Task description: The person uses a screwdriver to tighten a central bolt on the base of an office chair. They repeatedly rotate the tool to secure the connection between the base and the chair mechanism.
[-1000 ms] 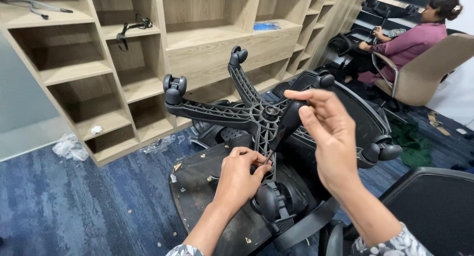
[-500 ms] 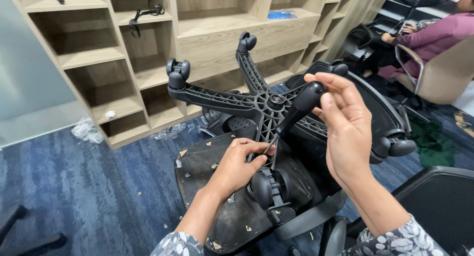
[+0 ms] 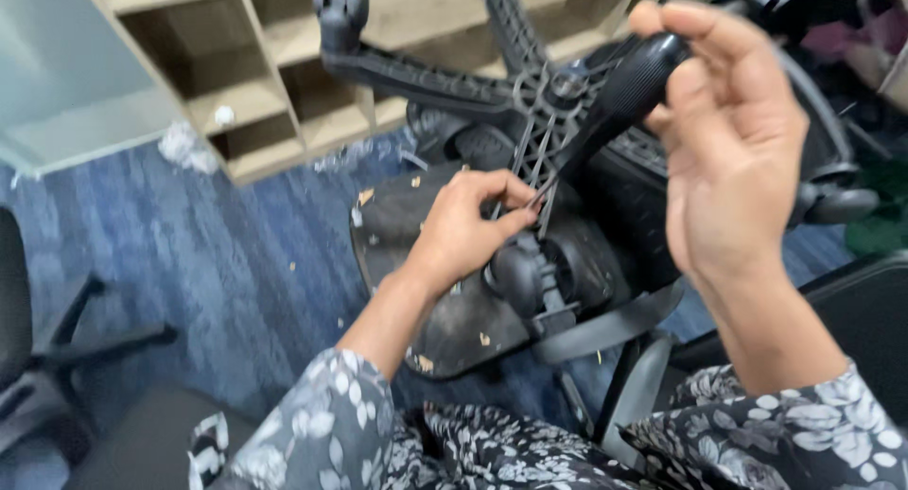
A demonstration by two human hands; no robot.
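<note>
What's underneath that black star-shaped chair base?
Under the chair base lies the overturned seat's dusty black underside, with a caster above it. The left hand covers where the screwdriver tip meets it.

I see blue carpet (image 3: 236, 263) carrying everything. The overturned chair seat (image 3: 454, 310) lies on it, scattered with small tan scraps. Left of the seat stands a wooden shelf unit (image 3: 255, 102), crumpled plastic (image 3: 184, 145) at its foot. Further left, another chair's base (image 3: 85, 343).
</note>
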